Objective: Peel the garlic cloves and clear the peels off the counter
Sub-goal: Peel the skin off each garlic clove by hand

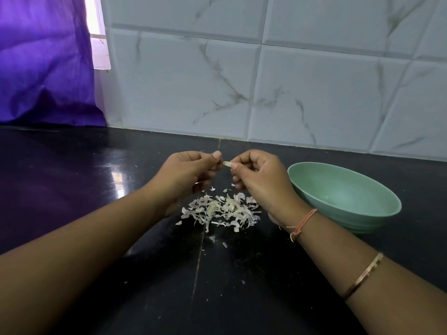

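grip: our right hand (258,180) pinches a small garlic clove (227,163) between thumb and fingertips, held up over the counter (96,201) | left hand (186,177) curled tight just beside the clove, can't tell if it's pinching any skin | peels (222,211) piled on the counter under both hands | green bowl (343,189) partly behind our right wrist

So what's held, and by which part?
A garlic clove, one end pinched in fingers of the right hand; whether the left hand grips it is unclear.

Bowl (314,180) just right of peel pile (222,210); bare counter (72,170) left and front
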The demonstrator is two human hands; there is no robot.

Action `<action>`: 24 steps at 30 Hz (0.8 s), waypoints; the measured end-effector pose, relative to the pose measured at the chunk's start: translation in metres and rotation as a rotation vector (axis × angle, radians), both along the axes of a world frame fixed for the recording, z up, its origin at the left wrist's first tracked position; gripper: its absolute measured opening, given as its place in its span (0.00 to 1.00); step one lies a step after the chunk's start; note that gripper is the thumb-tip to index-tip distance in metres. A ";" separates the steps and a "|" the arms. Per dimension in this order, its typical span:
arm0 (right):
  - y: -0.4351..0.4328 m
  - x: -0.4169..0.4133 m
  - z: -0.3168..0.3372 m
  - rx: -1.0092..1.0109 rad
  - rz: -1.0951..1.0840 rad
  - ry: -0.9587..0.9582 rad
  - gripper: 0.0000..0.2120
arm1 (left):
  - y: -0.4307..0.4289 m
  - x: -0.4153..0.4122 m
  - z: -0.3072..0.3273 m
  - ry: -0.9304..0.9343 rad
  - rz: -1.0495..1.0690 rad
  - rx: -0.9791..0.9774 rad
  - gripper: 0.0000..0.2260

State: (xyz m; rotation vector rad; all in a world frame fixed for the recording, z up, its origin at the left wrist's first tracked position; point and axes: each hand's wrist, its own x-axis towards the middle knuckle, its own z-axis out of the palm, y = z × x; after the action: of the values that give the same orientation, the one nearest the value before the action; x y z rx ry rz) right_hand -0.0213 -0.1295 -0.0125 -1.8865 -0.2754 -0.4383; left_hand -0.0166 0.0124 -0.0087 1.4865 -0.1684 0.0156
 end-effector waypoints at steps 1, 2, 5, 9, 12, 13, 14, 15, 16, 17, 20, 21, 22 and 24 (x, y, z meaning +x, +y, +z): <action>0.000 -0.001 0.000 -0.005 -0.002 -0.001 0.08 | 0.000 0.000 -0.001 -0.021 -0.004 0.027 0.07; 0.000 -0.001 0.001 -0.010 -0.002 -0.002 0.07 | 0.000 0.000 -0.002 -0.041 -0.005 0.057 0.07; 0.001 -0.003 0.001 0.003 0.028 0.011 0.05 | -0.001 0.002 -0.004 -0.098 0.015 0.121 0.07; 0.002 -0.004 0.001 0.079 0.111 0.053 0.06 | 0.000 0.005 -0.006 -0.122 0.018 0.130 0.08; 0.003 -0.004 0.001 0.223 0.192 0.126 0.07 | 0.000 0.005 -0.005 -0.129 0.000 0.082 0.08; 0.003 -0.004 0.002 0.284 0.217 0.156 0.07 | -0.001 0.005 -0.005 -0.135 -0.001 0.057 0.08; 0.003 -0.004 0.002 0.346 0.238 0.187 0.07 | -0.001 0.005 -0.004 -0.145 -0.003 0.036 0.08; 0.004 -0.004 0.003 0.403 0.256 0.219 0.06 | -0.001 0.004 -0.004 -0.161 -0.008 0.020 0.07; 0.004 -0.004 0.004 0.456 0.273 0.248 0.06 | -0.001 0.002 -0.004 -0.177 -0.023 0.008 0.06; 0.004 -0.005 0.004 0.502 0.290 0.271 0.05 | -0.001 0.001 -0.003 -0.190 -0.045 0.002 0.06; 0.002 -0.005 0.006 0.590 0.339 0.311 0.03 | -0.001 0.001 -0.004 -0.196 -0.096 0.005 0.05; 0.001 -0.005 0.006 0.595 0.353 0.324 0.03 | 0.000 0.002 -0.005 -0.197 -0.091 0.006 0.04; 0.000 -0.005 0.005 0.587 0.361 0.334 0.03 | 0.000 0.003 -0.005 -0.198 -0.082 0.002 0.03; 0.000 -0.005 0.004 0.540 0.341 0.334 0.03 | 0.000 0.004 -0.005 -0.210 -0.079 -0.003 0.02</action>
State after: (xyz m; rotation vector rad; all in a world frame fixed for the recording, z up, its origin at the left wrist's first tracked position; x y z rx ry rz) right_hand -0.0259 -0.1293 -0.0090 -1.3196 -0.2206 0.0417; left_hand -0.0129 0.0127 -0.0141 1.4727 -0.3962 0.1084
